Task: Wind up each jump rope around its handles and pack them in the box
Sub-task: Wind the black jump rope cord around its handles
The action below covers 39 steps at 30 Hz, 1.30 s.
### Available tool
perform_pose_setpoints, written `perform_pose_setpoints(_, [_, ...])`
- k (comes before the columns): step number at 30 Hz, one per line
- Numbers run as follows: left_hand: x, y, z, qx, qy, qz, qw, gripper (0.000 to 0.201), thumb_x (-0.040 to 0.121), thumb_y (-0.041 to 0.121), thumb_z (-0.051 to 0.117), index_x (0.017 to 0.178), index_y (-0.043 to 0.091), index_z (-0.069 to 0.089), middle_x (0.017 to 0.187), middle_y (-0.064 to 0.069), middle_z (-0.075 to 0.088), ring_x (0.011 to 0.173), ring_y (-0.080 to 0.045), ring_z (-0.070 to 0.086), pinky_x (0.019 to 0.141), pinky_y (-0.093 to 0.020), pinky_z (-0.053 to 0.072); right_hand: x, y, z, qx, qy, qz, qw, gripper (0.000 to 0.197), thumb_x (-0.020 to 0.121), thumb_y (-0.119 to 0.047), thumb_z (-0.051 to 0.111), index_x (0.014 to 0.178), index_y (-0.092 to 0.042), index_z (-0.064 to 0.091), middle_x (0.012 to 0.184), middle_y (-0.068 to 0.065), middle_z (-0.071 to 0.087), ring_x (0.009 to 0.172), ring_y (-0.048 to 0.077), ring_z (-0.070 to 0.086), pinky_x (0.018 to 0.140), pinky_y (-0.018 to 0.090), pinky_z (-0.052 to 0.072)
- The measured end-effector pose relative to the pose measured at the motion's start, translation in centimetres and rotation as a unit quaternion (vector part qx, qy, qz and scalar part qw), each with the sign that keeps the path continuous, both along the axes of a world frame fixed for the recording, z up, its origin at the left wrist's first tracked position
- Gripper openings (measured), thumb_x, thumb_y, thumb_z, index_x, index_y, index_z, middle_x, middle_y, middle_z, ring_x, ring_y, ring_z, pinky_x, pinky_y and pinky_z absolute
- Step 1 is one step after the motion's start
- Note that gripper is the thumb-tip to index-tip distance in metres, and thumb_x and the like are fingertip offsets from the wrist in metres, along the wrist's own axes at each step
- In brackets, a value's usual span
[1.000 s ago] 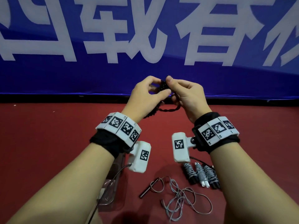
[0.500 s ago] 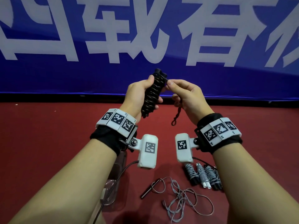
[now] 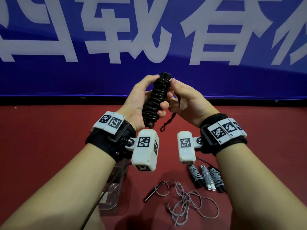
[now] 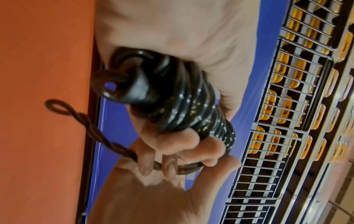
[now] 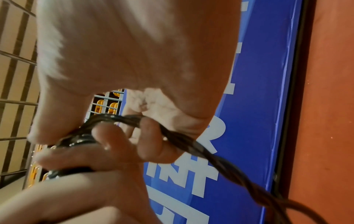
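A black jump rope (image 3: 156, 98) is wound in coils around its handles and stands nearly upright in the air. My left hand (image 3: 141, 100) grips this bundle (image 4: 184, 104) from the left. My right hand (image 3: 186, 100) pinches the last twisted loop of black cord (image 3: 167, 122) against the bundle's upper right; the loop's tail (image 5: 206, 153) hangs down from my fingers. On the red mat lie a loose grey rope (image 3: 186, 203) with a dark handle (image 3: 152, 193), and wound grey-rope bundles (image 3: 206, 177) side by side. A clear plastic box (image 3: 114, 196) sits under my left forearm.
A blue banner (image 3: 149, 47) with white characters stands upright along the far edge of the red mat (image 3: 41, 138). Wire shelving with yellow items (image 4: 287, 106) shows behind it in the left wrist view.
The black bundle has turned from lying between my hands to standing upright. The hanging cord loop has grown shorter, and my right hand has moved in against the bundle.
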State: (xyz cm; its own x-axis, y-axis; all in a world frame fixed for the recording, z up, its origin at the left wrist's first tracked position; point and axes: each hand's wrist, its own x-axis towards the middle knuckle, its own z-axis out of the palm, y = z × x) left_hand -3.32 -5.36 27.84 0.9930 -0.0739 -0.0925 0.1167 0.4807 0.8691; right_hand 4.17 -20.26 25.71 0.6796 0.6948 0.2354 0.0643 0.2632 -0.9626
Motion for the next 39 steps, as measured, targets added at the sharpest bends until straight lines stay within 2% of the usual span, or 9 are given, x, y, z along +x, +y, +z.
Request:
perform_pose_setpoints(7, [-0.4, -0.1, 0.4, -0.041, 0.05, -0.034, 0.997, 0.049, 0.096, 0.05, 0.059, 0.092, 0.002, 0.066, 0.077, -0.009, 0.062, 0.055, -0.017, 0.057, 0.047, -0.026, 0.053, 0.5, 0.6, -1.2, 0.058, 0.038, -0.025, 0.997, 0.045, 0.084, -0.054, 0.064, 0.112, -0.02, 0.071, 0.085, -0.008, 0.068, 0.07, 0.007, 0.055, 0.073, 0.029, 0.037])
perform_pose_setpoints(10, [0.2, 0.0, 0.1, 0.092, 0.013, 0.064, 0.994, 0.053, 0.097, 0.057, 0.057, 0.091, 0.006, 0.068, 0.076, -0.006, 0.067, 0.064, -0.022, 0.063, 0.061, -0.036, 0.058, 0.7, 0.8, -1.4, 0.049, 0.035, -0.059, 0.996, 0.048, 0.082, -0.056, 0.069, 0.115, -0.021, 0.073, 0.11, -0.001, 0.069, 0.069, 0.007, 0.047, 0.062, 0.025, 0.032])
perform_pose_setpoints(14, [1.2, 0.6, -0.8, 0.427, -0.144, 0.206, 0.869, 0.044, 0.089, 0.064, 0.065, 0.108, 0.025, 0.062, 0.099, 0.001, 0.072, 0.091, -0.015, 0.071, 0.08, -0.032, 0.055, 0.9, 1.0, -1.4, 0.03, 0.057, -0.158, 0.985, 0.038, 0.085, -0.047, 0.074, 0.108, -0.017, 0.075, 0.095, -0.004, 0.068, 0.061, 0.005, 0.039, 0.052, 0.019, 0.027])
perform_pose_setpoints(17, [1.5, 1.2, -1.8, 0.5, -0.186, 0.168, 0.829, 0.047, 0.077, 0.051, 0.084, 0.114, 0.032, 0.061, 0.098, 0.008, 0.071, 0.09, -0.007, 0.072, 0.082, -0.03, 0.058, 0.8, 1.0, -1.3, 0.016, 0.067, -0.211, 0.975, 0.04, 0.084, -0.044, 0.079, 0.1, -0.007, 0.074, 0.074, -0.001, 0.057, 0.056, 0.007, 0.042, 0.051, 0.02, 0.031])
perform_pose_setpoints(21, [1.7, 1.4, -1.8, 0.374, -0.162, 0.151, 0.901, 0.032, 0.09, 0.023, 0.078, 0.12, 0.019, 0.071, 0.097, -0.004, 0.079, 0.088, -0.017, 0.077, 0.076, -0.029, 0.06, 0.5, 1.1, -1.0, -0.017, 0.024, -0.251, 0.968, 0.05, 0.08, -0.044, 0.083, 0.109, -0.004, 0.076, 0.094, 0.016, 0.076, 0.072, 0.02, 0.063, 0.059, 0.024, 0.044])
perform_pose_setpoints(24, [1.4, 1.3, -1.1, 0.271, -0.124, 0.141, 0.944, 0.025, 0.096, 0.014, 0.069, 0.12, 0.013, 0.072, 0.104, -0.014, 0.077, 0.083, -0.031, 0.077, 0.067, -0.037, 0.061, 0.8, 0.6, -0.7, -0.028, -0.009, -0.24, 0.97, 0.037, 0.085, -0.042, 0.08, 0.109, -0.014, 0.077, 0.099, 0.012, 0.075, 0.075, 0.022, 0.059, 0.069, 0.034, 0.043])
perform_pose_setpoints(30, [1.5, 1.9, -0.9, 0.209, -0.094, 0.133, 0.964, 0.028, 0.106, 0.018, 0.05, 0.123, 0.008, 0.069, 0.112, -0.014, 0.076, 0.086, -0.029, 0.075, 0.076, -0.046, 0.061, 1.2, -0.1, -0.3, -0.03, -0.061, -0.177, 0.982, 0.032, 0.094, -0.013, 0.07, 0.126, -0.014, 0.07, 0.113, 0.005, 0.075, 0.08, 0.01, 0.061, 0.071, 0.023, 0.049])
perform_pose_setpoints(36, [1.2, 1.3, -1.0, 0.107, -0.044, 0.123, 0.986, 0.033, 0.105, 0.021, 0.047, 0.114, 0.0, 0.07, 0.092, -0.015, 0.069, 0.065, -0.024, 0.067, 0.058, -0.039, 0.056, 0.7, -0.1, -0.4, -0.063, -0.054, -0.186, 0.979, 0.042, 0.086, -0.032, 0.078, 0.124, -0.015, 0.069, 0.108, 0.001, 0.076, 0.073, 0.012, 0.062, 0.065, 0.028, 0.046])
perform_pose_setpoints(39, [0.4, 1.5, -0.2, 0.088, -0.047, 0.033, 0.995, 0.032, 0.103, 0.024, 0.044, 0.104, 0.005, 0.069, 0.082, -0.012, 0.067, 0.059, -0.022, 0.059, 0.056, -0.035, 0.052, 0.4, -0.4, -0.2, -0.055, -0.073, -0.09, 0.992, 0.046, 0.09, -0.035, 0.071, 0.132, -0.017, 0.062, 0.1, -0.006, 0.074, 0.065, 0.008, 0.055, 0.059, 0.026, 0.042])
